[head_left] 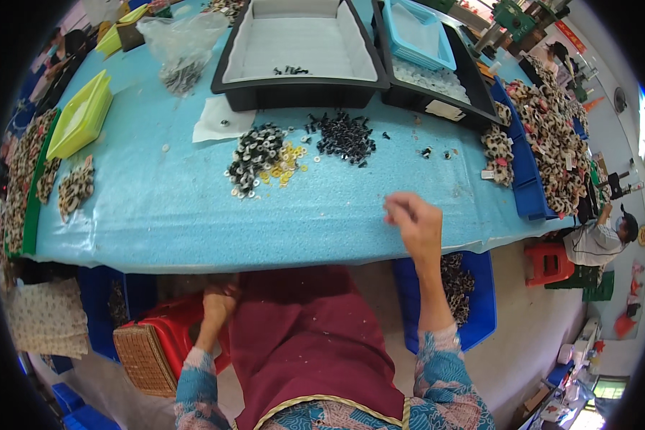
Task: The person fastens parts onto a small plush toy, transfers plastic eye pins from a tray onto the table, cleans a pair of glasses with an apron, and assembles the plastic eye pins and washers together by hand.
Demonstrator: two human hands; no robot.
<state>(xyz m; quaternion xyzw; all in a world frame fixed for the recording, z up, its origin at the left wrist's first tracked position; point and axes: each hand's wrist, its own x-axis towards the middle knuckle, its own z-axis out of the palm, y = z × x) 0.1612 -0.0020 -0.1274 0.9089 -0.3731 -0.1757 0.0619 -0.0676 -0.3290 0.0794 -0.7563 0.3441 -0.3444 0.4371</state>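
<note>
My right hand point(417, 221) hovers over the near edge of the blue-covered table, thumb and fingers drawn together in a pinch. Whatever may be between the fingertips is too small to make out. Low beside the dark red apron, just under the table's edge, is my left hand point(221, 299), next to a red stool point(172, 322); its fingers are shaded and partly hidden. On the table lie a heap of small black pieces with white rings point(258, 149), some yellow rings point(285, 166) and a pile of small black pieces point(346, 137).
A black tray point(301, 97) with white lining stands behind the heaps; a second black tray point(437, 107) holds light blue trays point(419, 36). Spotted plush pieces point(552, 136) fill a blue crate at right. A yellow-green basket point(82, 118) and plastic bag point(183, 46) are at left.
</note>
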